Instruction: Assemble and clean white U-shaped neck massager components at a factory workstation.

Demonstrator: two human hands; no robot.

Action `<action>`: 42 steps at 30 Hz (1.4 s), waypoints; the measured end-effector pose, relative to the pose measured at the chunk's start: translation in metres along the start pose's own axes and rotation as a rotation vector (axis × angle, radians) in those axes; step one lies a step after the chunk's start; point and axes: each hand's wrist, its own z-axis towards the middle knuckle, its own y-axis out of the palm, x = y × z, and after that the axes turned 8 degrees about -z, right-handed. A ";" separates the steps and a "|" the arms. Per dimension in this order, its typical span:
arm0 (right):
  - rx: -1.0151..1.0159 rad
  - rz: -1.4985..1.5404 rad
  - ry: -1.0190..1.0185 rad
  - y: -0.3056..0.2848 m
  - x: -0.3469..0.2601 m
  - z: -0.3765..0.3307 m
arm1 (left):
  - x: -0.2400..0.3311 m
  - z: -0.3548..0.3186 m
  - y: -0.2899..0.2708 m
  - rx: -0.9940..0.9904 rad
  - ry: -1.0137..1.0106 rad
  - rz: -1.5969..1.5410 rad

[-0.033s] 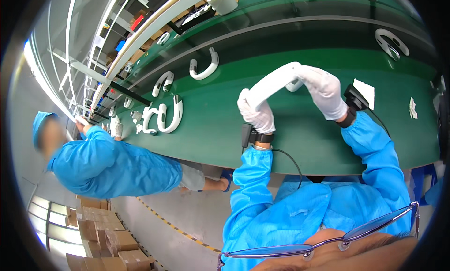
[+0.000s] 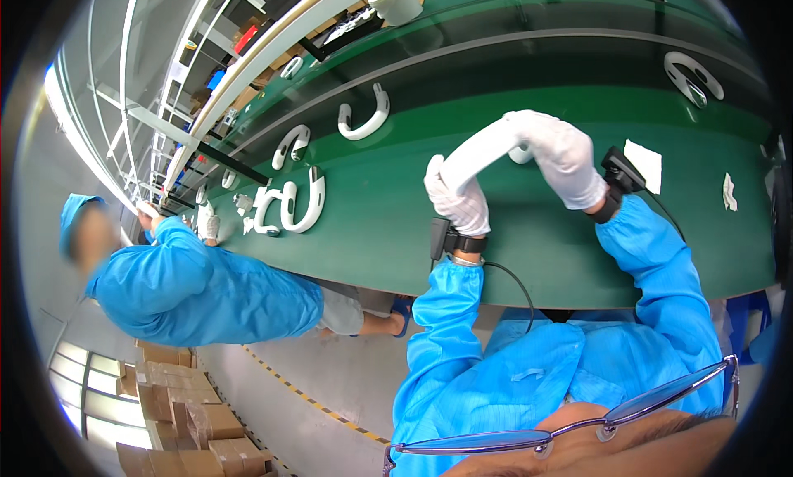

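Above the green table I hold a white, U-shaped neck massager (image 2: 483, 153) in both white-gloved hands. My left hand (image 2: 457, 199) is closed round its near left end. My right hand (image 2: 565, 158) wraps over the top of its arch and the right side, hiding that part. The far tip (image 2: 520, 154) shows just behind, between the hands. Both wrists carry a black strap with a small black box. On the table, left of my hands, lie more white curved massagers (image 2: 315, 203), one of them farther back (image 2: 377, 122).
A co-worker in blue (image 2: 206, 291) stands at the table's left side. Another massager (image 2: 692, 79) lies at the back right. White paper (image 2: 644, 165) and a crumpled scrap (image 2: 729, 192) lie right of my hand. Cardboard boxes (image 2: 186, 407) are stacked on the floor, lower left.
My right hand has shifted slightly left along the massager's arch, and my left hand slightly right. Both hands keep hold of it.
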 end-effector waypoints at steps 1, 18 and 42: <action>0.012 -0.164 -0.123 0.009 0.002 0.005 | 0.011 -0.001 -0.003 -0.023 -0.004 -0.093; 0.072 -0.158 0.000 0.004 -0.014 -0.011 | 0.087 0.018 -0.053 -0.502 0.263 0.035; -0.101 -0.319 -0.168 0.013 -0.072 -0.042 | 0.088 0.007 -0.068 -0.565 0.236 0.066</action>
